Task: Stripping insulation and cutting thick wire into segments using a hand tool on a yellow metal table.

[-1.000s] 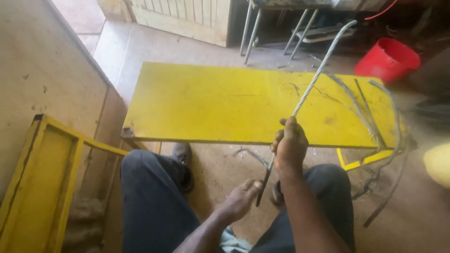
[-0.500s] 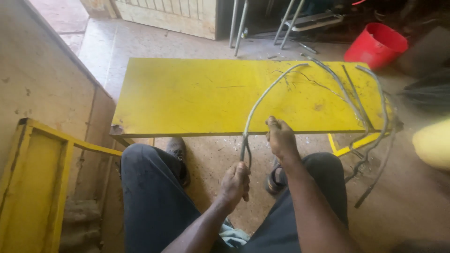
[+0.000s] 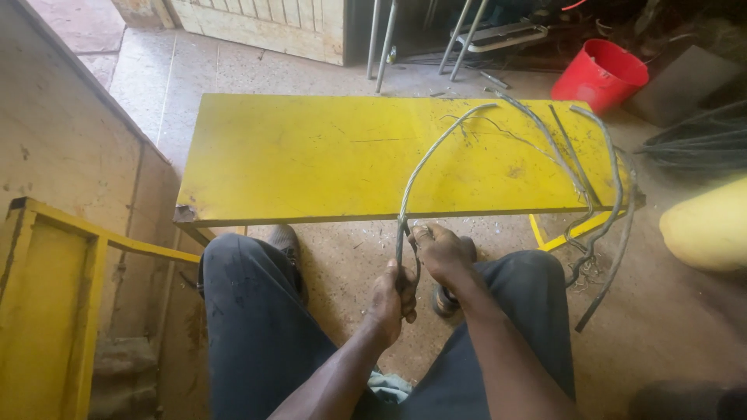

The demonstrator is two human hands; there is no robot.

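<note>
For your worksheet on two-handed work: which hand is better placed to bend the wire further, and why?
Probably the right hand. It grips the wire higher, where the free length arcs up over the yellow board, so it can steer it. The left hand clamps the lower end, serving as anchor.

Our bare forearms, no sleeves, our left hand (image 3: pixel 391 299) and right hand (image 3: pixel 440 253) ungloved, dark dusty trousers, dark worn shoes.
</note>
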